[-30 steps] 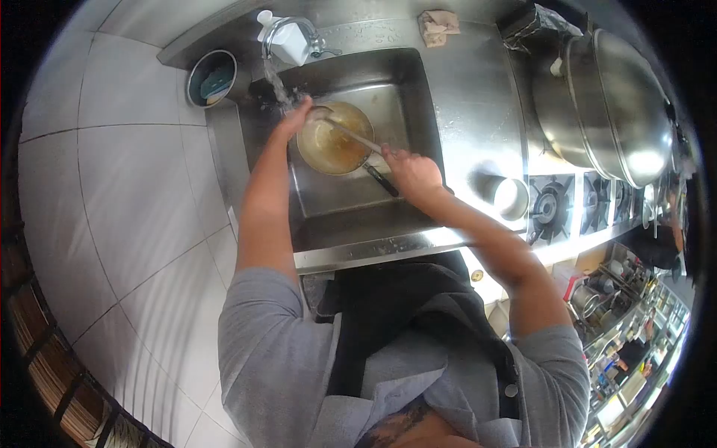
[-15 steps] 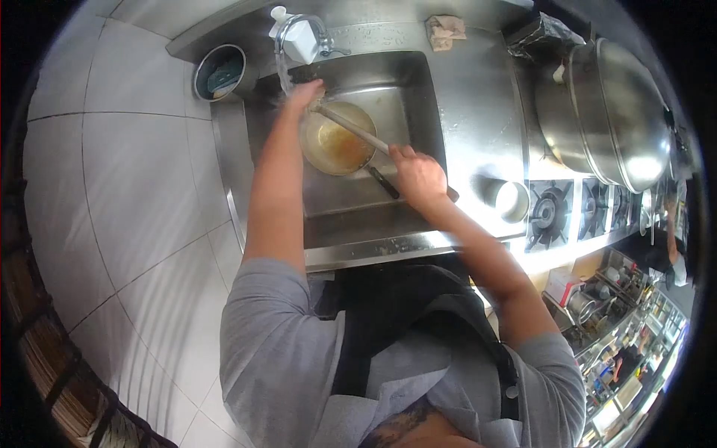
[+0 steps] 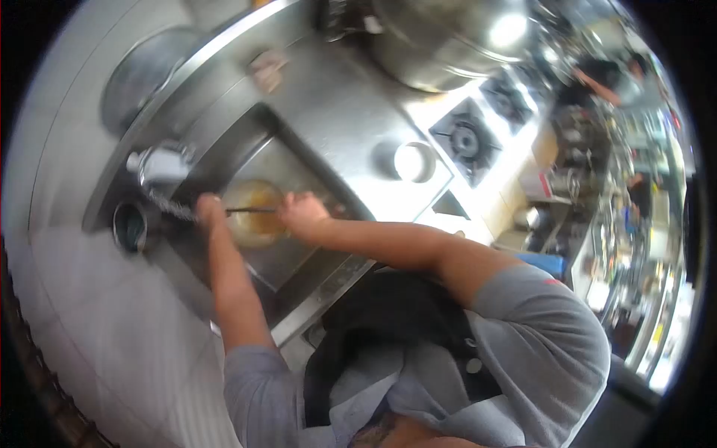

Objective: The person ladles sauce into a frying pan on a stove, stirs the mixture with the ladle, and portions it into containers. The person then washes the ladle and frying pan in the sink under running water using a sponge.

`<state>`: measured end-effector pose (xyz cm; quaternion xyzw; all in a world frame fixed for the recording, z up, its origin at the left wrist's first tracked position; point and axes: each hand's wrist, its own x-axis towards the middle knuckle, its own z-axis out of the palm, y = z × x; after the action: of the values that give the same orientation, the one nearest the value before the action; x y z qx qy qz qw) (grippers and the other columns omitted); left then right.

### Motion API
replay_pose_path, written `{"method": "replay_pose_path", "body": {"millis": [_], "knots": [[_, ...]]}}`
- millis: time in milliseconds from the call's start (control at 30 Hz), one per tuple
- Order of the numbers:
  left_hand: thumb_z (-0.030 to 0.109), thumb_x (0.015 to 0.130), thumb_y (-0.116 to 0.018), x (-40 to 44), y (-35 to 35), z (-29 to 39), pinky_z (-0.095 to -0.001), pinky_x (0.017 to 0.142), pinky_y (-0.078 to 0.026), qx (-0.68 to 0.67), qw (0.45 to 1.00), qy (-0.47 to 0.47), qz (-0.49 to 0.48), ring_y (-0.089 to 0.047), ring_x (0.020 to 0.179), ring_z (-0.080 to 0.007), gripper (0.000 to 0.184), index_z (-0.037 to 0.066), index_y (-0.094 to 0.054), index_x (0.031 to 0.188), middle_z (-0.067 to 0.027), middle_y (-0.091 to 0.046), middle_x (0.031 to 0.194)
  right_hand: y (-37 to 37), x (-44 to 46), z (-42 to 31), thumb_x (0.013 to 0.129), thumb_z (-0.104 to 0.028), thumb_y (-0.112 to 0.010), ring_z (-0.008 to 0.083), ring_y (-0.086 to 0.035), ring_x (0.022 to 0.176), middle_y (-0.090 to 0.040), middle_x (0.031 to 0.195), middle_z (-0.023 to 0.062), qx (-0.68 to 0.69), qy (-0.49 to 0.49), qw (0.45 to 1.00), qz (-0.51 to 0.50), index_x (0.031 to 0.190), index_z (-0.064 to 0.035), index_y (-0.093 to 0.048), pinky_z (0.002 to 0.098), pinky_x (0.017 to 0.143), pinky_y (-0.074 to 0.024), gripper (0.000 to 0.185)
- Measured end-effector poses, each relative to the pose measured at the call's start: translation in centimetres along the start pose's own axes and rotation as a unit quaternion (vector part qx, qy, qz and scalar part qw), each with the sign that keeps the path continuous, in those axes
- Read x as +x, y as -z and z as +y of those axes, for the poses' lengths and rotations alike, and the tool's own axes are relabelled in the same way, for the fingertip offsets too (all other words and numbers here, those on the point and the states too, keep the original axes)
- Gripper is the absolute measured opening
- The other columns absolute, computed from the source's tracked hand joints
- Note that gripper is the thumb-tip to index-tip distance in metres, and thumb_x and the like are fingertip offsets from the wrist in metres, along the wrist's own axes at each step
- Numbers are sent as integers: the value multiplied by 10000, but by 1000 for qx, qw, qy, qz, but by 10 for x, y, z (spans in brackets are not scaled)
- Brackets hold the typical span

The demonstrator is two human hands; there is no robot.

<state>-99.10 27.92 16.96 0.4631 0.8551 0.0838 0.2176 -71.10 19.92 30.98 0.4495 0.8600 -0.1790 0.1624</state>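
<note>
Over the sink (image 3: 258, 272), my right hand (image 3: 305, 216) is closed around the handle of a long utensil (image 3: 250, 210). My left hand (image 3: 210, 210) is at the utensil's other end, its fingers blurred and partly hidden. Beneath both hands a round pan (image 3: 254, 235) with brownish liquid or residue rests in the sink. Water runs from the faucet (image 3: 146, 175) close to my left hand. The utensil's far end is hidden by my left hand.
A metal pot with a greenish thing inside (image 3: 131, 227) stands at the sink's left corner. A crumpled cloth (image 3: 268, 69), a round container (image 3: 414, 162), burners (image 3: 464, 139) and a large metal vessel (image 3: 448, 37) lie beyond. Another person (image 3: 635, 86) is at the upper right.
The view has swung round, so the sink appears tilted and farther left. The utensil now looks nearly level between my hands. More of the kitchen shows on the right.
</note>
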Motion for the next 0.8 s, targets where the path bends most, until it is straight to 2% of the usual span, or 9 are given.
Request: {"method": "replay_pose_path", "body": {"millis": [33, 100, 167, 200, 233, 300, 333, 500, 800], "knots": [[278, 873, -647, 41, -54, -56, -459, 783, -561, 1, 986, -47, 160, -693, 902, -371, 258, 24, -691, 869, -194, -711, 964, -7, 6, -1, 910, -152, -570, 282, -697, 1013, -634, 1257, 230, 47, -20, 999, -9, 1265, -8, -596, 429, 795, -549, 384], [249, 899, -619, 81, -79, -106, -433, 732, -573, 153, 986, -19, 59, -692, 844, -304, 233, 24, -664, 943, -158, -702, 939, -62, 31, 8, 863, -143, -586, 266, -703, 984, -661, 1179, 243, 179, 92, 979, -28, 1235, 30, -590, 472, 794, -555, 410], [239, 927, -573, 67, -92, -118, -430, 735, -580, -50, 997, 67, -1, -680, 827, -296, 261, 10, -629, 1040, -158, -685, 966, -82, 41, 10, 824, -149, -595, 275, -713, 901, -695, 1066, 235, 351, 108, 925, -100, 1221, 23, -592, 477, 763, -564, 432], [233, 941, -550, 63, -105, -122, -429, 736, -584, -330, 930, 163, -23, -673, 819, -292, 280, 3, -612, 1088, -159, -676, 980, -89, 46, 8, 814, -160, -597, 287, -717, 844, -711, 1007, 223, 440, 82, 882, -150, 1238, 1, -584, 465, 737, -569, 454], [228, 955, -527, 56, -114, -116, -427, 737, -587, -541, 802, 253, -30, -667, 811, -288, 302, -4, -594, 1137, -159, -668, 994, -107, 56, 5, 814, -167, -590, 302, -713, 795, -714, 971, 209, 477, 61, 858, -180, 1274, -25, -569, 450, 717, -568, 482], [217, 983, -482, 48, -129, -109, -425, 740, -595, -673, 665, 316, -63, -654, 794, -280, 353, -18, -559, 1234, -160, -651, 1022, -134, 70, -3, 801, -167, -567, 326, -703, 710, -718, 898, 189, 507, 26, 840, -194, 1279, -48, -576, 436, 694, -564, 493], [289, 982, -508, 55, -140, -130, -501, 908, -546, -781, 528, 282, -179, -662, 946, -388, 419, -17, -557, 1264, -215, -654, 1160, -133, 66, -3, 788, -165, -576, 330, -706, 733, -718, 896, 188, 470, 45, 871, -136, 1231, -42, -600, 433, 700, -562, 461], [263, 989, -505, 40, -108, -118, -404, 777, -522, -750, 591, 271, -120, -637, 862, -312, 350, 4, -575, 1213, -168, -645, 1056, -83, 17, 5, 752, -159, -598, 362, -708, 837, -720, 908, 201, 417, 46, 907, -37, 1112, -25, -653, 448, 742, -555, 388], [217, 1001, -500, 29, -106, -92, -230, 541, -479, -789, 561, 220, -118, -593, 711, -175, 237, 42, -606, 1122, -84, -627, 870, -35, 24, -2, 748, -197, -639, 333, -707, 812, -722, 853, 200, 305, 70, 948, -61, 877, -1, -741, 428, 735, -550, 256]]}}
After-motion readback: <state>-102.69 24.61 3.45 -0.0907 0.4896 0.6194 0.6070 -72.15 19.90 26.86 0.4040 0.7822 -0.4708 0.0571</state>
